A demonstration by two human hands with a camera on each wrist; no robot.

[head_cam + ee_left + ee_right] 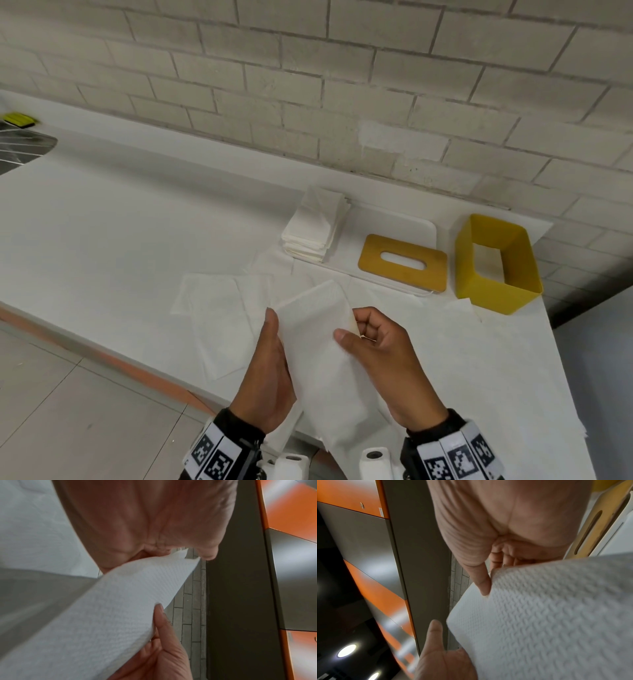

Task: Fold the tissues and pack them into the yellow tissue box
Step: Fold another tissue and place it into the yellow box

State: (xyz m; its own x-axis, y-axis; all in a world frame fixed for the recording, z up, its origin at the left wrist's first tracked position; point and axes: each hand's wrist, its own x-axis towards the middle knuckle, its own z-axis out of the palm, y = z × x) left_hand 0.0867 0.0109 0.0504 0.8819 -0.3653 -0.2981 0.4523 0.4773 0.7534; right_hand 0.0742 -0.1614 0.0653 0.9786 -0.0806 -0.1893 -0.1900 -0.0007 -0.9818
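White counter [102,222] beneath brick wall [308,68]; both hands [270,370] pinch a tissue [322,342].

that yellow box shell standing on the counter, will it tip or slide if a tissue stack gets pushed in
The yellow box is probably light: thin walls, open through, nothing visible inside. Standing free on the smooth white counter near the right edge, it would likely slide or tip unless steadied.

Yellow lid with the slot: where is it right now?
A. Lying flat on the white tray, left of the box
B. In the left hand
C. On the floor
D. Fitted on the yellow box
A. The yellow lid lies flat on the white tray, left of the open yellow tissue box.
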